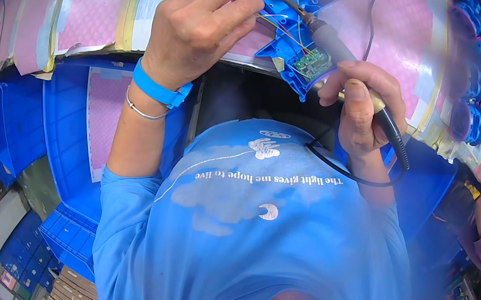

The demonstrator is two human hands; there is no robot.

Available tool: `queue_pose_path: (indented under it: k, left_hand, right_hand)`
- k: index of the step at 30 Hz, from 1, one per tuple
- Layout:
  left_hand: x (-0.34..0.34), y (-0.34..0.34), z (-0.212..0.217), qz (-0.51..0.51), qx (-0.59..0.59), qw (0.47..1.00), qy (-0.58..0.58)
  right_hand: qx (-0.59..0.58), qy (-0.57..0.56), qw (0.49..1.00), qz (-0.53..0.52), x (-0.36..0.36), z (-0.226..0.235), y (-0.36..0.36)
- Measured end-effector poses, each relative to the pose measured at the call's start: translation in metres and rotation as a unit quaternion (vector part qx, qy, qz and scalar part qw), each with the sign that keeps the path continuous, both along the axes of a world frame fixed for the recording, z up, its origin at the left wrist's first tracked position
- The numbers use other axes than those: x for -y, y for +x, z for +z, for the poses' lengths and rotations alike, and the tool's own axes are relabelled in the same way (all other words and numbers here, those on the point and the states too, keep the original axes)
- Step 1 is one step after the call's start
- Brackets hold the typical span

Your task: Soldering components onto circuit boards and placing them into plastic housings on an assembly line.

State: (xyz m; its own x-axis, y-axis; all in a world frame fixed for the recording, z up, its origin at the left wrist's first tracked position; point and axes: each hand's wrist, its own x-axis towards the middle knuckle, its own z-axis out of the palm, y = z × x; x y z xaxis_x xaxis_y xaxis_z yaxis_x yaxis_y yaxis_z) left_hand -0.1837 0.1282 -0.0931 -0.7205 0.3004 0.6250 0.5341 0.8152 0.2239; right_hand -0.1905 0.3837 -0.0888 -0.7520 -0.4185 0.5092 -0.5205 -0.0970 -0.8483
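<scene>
Two bare hands work over a pink padded bench (93,4). The left hand (193,31) pinches thin coloured wires (277,24) at a moulded blue plastic housing (288,15) lying on the bench, with a small green circuit board (312,63) inside. The right hand (359,103) clenches a slim, dark-corded soldering iron (330,34), whose tip reaches into the housing.

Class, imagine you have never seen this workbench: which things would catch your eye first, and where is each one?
At top centre, the right hand grips a soldering iron whose tip reaches onto a blue plastic housing with a small green circuit board and thin coloured wires. The left hand, with a blue wristband, pinches near those wires. All this lies on a pink mat.
</scene>
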Motion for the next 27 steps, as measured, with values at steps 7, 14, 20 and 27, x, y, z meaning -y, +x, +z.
queue_pose_path:
  k: [7, 14, 20, 27]
  left_hand:
    - [-0.001, -0.001, -0.01, -0.014, -0.058, 0.998, 0.017]
    - [-0.001, -0.003, -0.012, -0.015, -0.043, 0.999, 0.012]
    - [0.001, -0.003, -0.014, -0.024, -0.046, 0.999, 0.011]
    - [0.002, -0.001, -0.014, -0.022, -0.046, 0.999, 0.007]
  right_hand:
    - [0.027, -0.006, 1.0, 0.008, 0.005, -0.004, -0.004]
    - [0.045, -0.033, 0.998, -0.003, 0.007, -0.006, -0.006]
    - [0.047, -0.032, 0.998, 0.0, 0.007, -0.005, -0.007]
    - [0.045, -0.039, 0.998, 0.003, 0.007, -0.004, -0.006]
